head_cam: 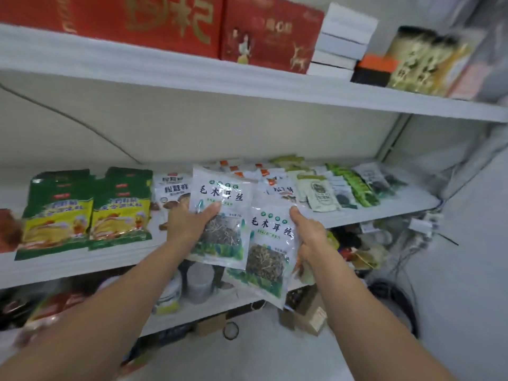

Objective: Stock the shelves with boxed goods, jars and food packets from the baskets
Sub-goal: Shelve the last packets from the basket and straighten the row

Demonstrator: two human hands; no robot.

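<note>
The left hand (187, 226) grasps a white packet (222, 193) of dark shreds, thumb on its front and the other fingers hidden behind it. The right hand (309, 237) grips a second packet (268, 259) the same way, at 4 o'clock of the first, which overlaps its corner. Both are held up before the middle shelf (384, 210), hiding goods lying there. At 9 o'clock lie green-and-yellow packets (57, 215); the jars (199, 281) below are blurred.

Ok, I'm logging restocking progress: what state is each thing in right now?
Left hand: holds upper fungus packet before the middle shelf.
Right hand: holds lower fungus packet, overlapping the upper one.
Green-yellow packets: lying on middle shelf, side by side.
Red boxes: standing on top shelf.
White boxes: stacked beside them.
</note>
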